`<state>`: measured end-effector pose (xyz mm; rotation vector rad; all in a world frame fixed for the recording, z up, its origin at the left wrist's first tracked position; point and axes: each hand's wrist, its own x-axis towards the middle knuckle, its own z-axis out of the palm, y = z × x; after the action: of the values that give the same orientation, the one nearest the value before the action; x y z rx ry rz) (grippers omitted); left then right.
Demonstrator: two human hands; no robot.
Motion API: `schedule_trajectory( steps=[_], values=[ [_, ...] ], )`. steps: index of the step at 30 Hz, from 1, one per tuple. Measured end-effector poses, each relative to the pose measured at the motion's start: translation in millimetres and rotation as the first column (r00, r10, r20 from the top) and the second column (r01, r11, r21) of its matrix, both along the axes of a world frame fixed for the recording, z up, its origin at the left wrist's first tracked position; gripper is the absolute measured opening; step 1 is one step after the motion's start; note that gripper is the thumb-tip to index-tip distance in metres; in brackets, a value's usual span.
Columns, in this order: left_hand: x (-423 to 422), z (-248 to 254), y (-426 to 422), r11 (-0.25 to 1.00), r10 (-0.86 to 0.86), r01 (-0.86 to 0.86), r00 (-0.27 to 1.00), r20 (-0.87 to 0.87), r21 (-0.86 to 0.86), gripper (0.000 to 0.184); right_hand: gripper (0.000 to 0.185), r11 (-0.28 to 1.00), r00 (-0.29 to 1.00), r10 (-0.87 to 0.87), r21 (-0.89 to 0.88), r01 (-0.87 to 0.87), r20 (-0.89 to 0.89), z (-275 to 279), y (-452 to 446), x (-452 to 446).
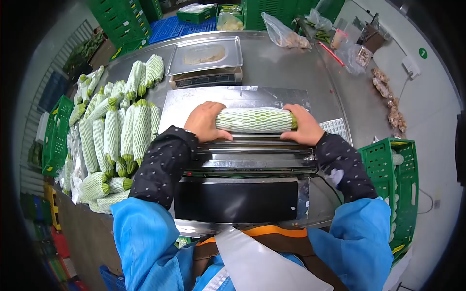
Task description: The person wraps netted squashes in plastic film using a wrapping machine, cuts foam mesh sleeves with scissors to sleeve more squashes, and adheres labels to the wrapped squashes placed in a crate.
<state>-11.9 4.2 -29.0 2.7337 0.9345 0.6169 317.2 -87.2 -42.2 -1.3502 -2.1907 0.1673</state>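
A green zucchini (255,120) in a white foam net lies crosswise above the metal plate of a wrapping machine (252,162). My left hand (206,122) is closed around its left end, thumb on the near side. Around the other end, where bare green skin shows, my right hand (305,125) is closed the same way. Just in front of the zucchini run the machine's metal rollers (252,145), with a black panel (235,200) nearer to me.
Many netted zucchini (111,133) are piled on the left of the steel table. Behind the machine stands a scale (206,60). A green crate (388,184) is at the right. Bags of ginger (286,36) and a red pen (331,53) lie at the back right.
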Motion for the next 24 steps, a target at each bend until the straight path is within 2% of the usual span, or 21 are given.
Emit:
schedule_trajectory(
  steps=[4,7,9,11,12,13,15,16,17,18,19,22,24],
  values=[
    [-2.2,6.1,-3.4,0.985,0.026,-0.024,1.000,0.008,-0.169,0.078,0.070,0.982,1.000,-0.008,-0.190,0.007,-0.004,15.8,-4.1,-2.3],
    [-16.6,32.3,-46.7,0.969,-0.047,0.040,0.999,-0.022,-0.244,0.074,0.068,0.988,0.999,0.040,-0.146,-0.041,-0.015,35.5,-55.1,-9.4],
    [-28.7,19.5,-89.5,0.947,-0.073,0.078,0.997,0.029,-0.312,0.071,0.068,0.994,0.995,0.055,-0.091,-0.062,-0.077,25.6,-107.8,-23.0],
    [-35.6,13.8,-131.7,0.851,-0.052,-0.002,0.995,-0.089,-0.525,0.067,0.072,0.988,0.995,0.067,-0.136,-0.077,-0.073,17.2,-150.3,-35.8],
    [-38.1,5.4,-146.0,0.748,-0.037,-0.005,0.998,-0.049,-0.664,0.064,0.071,0.988,0.998,0.047,-0.141,-0.054,-0.050,14.8,-165.1,-43.4],
    [-38.8,-13.8,-157.0,0.723,-0.042,-0.017,0.997,-0.069,-0.691,0.062,0.071,0.985,0.999,0.023,-0.170,-0.029,-0.036,1.6,-173.3,-45.4],
    [-34.2,-34.7,-168.4,0.742,-0.042,-0.042,0.993,-0.109,-0.669,0.060,0.072,0.976,1.000,-0.029,-0.217,0.028,0.000,-33.2,-191.0,-48.4],
    [-34.1,-35.4,-174.6,0.814,-0.037,-0.032,0.994,-0.107,-0.581,0.062,0.067,0.975,0.999,-0.029,-0.219,0.031,0.014,-35.7,-188.6,-46.3],
    [-35.3,-32.5,-182.7,0.806,0.000,-0.100,0.986,-0.168,-0.584,0.074,0.065,0.970,1.000,-0.013,-0.244,0.012,-0.001,-32.8,-184.2,-44.8],
    [-36.1,-30.9,-191.5,0.873,0.003,-0.076,0.989,-0.150,-0.482,0.080,0.061,0.942,0.999,-0.013,-0.336,-0.004,-0.049,-32.5,-185.5,-44.6],
    [-38.0,-29.3,-199.4,0.927,-0.004,-0.047,0.991,-0.137,-0.371,0.086,0.058,0.906,0.994,-0.026,-0.423,-0.020,-0.102,-32.8,-190.1,-46.3],
    [-41.2,-30.3,-214.6,0.939,-0.028,-0.021,0.990,-0.138,-0.343,0.090,0.052,0.696,0.970,-0.086,-0.710,-0.104,-0.227,-24.6,-199.2,-45.0],
    [-40.2,-29.0,-224.1,0.928,-0.019,-0.024,0.993,-0.114,-0.371,0.088,0.052,0.619,0.962,-0.127,-0.777,-0.113,-0.241,-24.8,-206.3,-41.8]
  ],
)
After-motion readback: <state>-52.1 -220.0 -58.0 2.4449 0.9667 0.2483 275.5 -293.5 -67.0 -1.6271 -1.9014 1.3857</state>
